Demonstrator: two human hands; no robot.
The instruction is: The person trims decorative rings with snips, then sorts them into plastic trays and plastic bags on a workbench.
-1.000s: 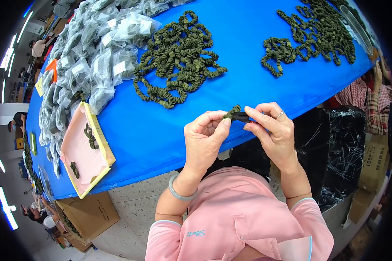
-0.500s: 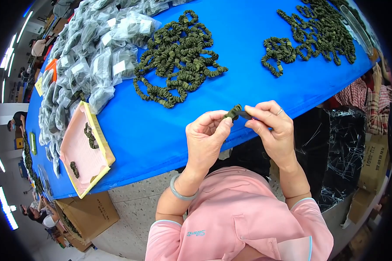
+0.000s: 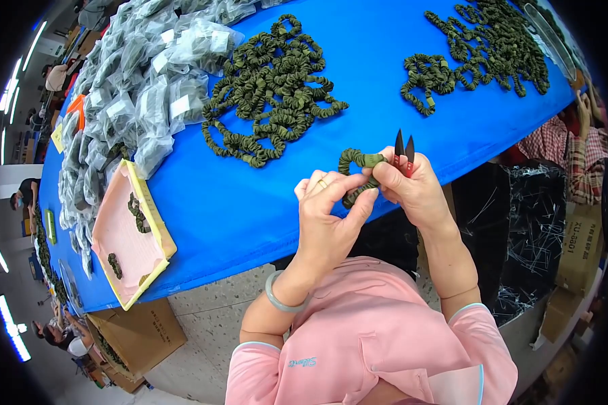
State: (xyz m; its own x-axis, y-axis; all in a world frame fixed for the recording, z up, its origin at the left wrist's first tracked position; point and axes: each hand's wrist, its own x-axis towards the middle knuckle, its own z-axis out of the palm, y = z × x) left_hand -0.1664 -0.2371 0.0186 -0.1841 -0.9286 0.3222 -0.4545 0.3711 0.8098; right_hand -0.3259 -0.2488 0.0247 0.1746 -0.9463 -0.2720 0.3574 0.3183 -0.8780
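Observation:
Near the table's front edge, a dark green scrunchie (image 3: 350, 159) is stretched between my two hands. My left hand (image 3: 327, 219) is closed, its thumb and fingers pinching the lower part of the ring. My right hand (image 3: 417, 192) grips the other side between thumb and fingers. Tucked in that same hand is a pair of thread snips (image 3: 410, 150), with dark blades pointing up and away and red showing at their base. Part of the scrunchie and most of the snips' handle are hidden by the fingers.
A pile of green scrunchies (image 3: 267, 91) lies ahead on the blue table (image 3: 250, 209), another pile (image 3: 500, 50) at far right. Bagged scrunchies (image 3: 152, 101) heap at left beside a pink-lined tray (image 3: 118, 219). A cardboard box (image 3: 138, 334) stands below; another person's hands (image 3: 584, 111) show at right.
The snips' blades have swung from the scrunchie to point upward in my right hand. That hand now grips the scrunchie too, and the ring shows more fully between both hands.

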